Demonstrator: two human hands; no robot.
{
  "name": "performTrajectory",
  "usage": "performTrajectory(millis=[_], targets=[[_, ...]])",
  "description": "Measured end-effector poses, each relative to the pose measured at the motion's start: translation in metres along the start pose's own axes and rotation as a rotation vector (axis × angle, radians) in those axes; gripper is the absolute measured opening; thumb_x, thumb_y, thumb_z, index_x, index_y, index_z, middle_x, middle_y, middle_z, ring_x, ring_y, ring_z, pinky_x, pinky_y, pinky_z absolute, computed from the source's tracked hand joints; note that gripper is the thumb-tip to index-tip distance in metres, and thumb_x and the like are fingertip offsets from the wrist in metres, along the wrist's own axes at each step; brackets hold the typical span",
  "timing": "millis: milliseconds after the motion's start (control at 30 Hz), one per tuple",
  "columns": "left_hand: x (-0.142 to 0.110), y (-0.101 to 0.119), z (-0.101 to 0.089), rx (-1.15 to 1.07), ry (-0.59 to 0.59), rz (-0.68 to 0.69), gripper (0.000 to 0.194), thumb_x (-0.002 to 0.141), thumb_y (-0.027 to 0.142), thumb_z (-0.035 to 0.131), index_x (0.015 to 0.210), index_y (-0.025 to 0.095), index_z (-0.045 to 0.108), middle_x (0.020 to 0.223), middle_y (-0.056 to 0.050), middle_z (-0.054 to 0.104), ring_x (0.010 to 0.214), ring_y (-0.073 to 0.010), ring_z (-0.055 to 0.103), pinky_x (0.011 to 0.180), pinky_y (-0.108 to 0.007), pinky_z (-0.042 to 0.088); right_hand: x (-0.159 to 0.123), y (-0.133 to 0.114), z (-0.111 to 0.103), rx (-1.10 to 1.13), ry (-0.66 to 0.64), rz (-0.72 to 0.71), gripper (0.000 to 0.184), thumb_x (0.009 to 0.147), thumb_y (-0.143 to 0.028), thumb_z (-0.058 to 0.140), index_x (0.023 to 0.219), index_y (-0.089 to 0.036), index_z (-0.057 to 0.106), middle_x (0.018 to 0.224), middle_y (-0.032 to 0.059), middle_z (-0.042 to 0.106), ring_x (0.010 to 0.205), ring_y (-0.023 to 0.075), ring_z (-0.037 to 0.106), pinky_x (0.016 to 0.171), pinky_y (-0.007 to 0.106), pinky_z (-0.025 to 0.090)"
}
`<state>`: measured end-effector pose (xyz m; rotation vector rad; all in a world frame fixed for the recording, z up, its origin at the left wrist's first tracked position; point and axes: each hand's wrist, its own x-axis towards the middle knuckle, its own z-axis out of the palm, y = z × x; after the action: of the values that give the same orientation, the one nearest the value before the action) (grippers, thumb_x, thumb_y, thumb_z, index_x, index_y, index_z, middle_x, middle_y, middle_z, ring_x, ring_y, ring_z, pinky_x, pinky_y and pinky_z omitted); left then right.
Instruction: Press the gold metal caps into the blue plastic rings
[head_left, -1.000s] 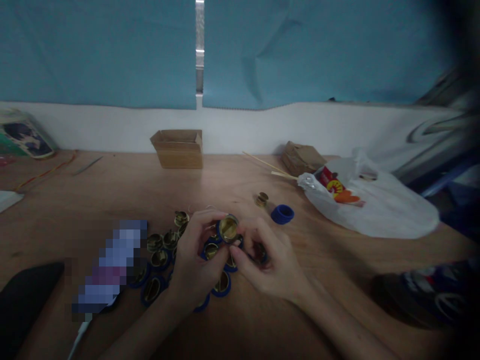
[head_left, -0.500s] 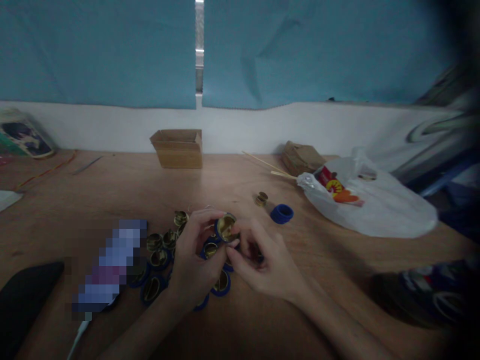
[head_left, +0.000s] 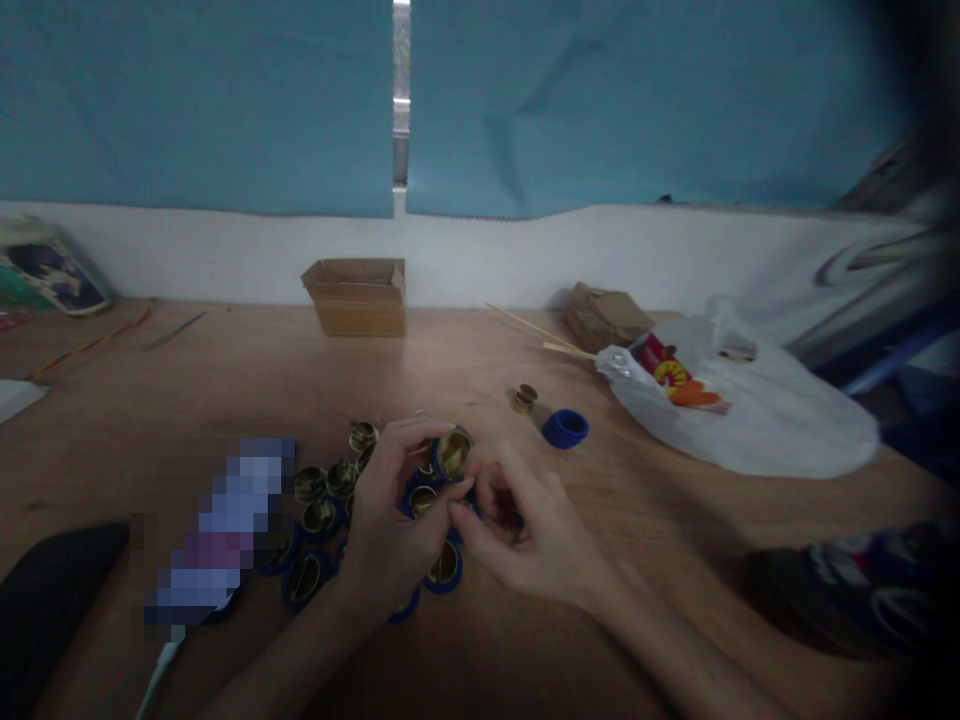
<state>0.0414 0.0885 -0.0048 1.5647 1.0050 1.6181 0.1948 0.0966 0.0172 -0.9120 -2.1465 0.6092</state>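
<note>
My left hand (head_left: pixel 397 510) is closed around a round gold-coloured metal piece with a blue rim (head_left: pixel 454 455), held tilted between thumb and fingers with its hollow side towards me. My right hand (head_left: pixel 525 520) is pinched at the lower right edge of the same piece, its thumb and fingertip touching it. Several similar gold pieces with blue rims (head_left: pixel 306 578) lie beneath and left of my hands, partly hidden by them. Some gold pieces without visible blue rims (head_left: pixel 309 484) are among them. Right of my hands lie a blue ring stack (head_left: pixel 565 429) and small gold parts (head_left: pixel 525 399).
A phone with a blurred screen (head_left: pixel 225 530) lies at left, its white cable (head_left: pixel 159 665) running forward. An open cardboard box (head_left: pixel 361 312) stands at the back. A brown paper package (head_left: pixel 604 315), white plastic bag (head_left: pixel 780 420) and dark bottle (head_left: pixel 847 590) are at right.
My right thumb and fingertips have shifted slightly left along the piece's lower edge, and the piece has tilted a little. My left hand keeps its hold.
</note>
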Motion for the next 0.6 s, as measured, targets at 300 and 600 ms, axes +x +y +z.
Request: performTrajectory(millis=[300, 600], targets=[[0.0001, -0.0005, -0.0032, 0.138, -0.043, 0.064, 0.044, 0.074, 0.004, 0.063, 0.114, 0.024, 0.059, 0.114, -0.007, 0.058, 0.106, -0.0243, 0.059, 0.088, -0.038, 0.052, 0.0011, 0.0023, -0.0005, 0.077, -0.019, 0.038, 0.019, 0.082, -0.019, 0.059, 0.095, -0.022, 0.046, 0.055, -0.0115, 0.035, 0.042, 0.0066, 0.040, 0.039, 0.018, 0.029], [0.0012, -0.0078, -0.0049, 0.176, -0.054, -0.013, 0.052, 0.075, 0.010, 0.068, 0.124, 0.025, 0.057, 0.118, -0.007, 0.065, 0.101, -0.0223, 0.065, 0.084, -0.036, 0.056, 0.0036, 0.0046, -0.0005, 0.070, 0.121, 0.060, 0.018, 0.085, -0.017, 0.057, 0.099, -0.022, 0.047, 0.054, -0.0114, 0.036, 0.042, 0.0069, 0.039, 0.042, 0.019, 0.031]])
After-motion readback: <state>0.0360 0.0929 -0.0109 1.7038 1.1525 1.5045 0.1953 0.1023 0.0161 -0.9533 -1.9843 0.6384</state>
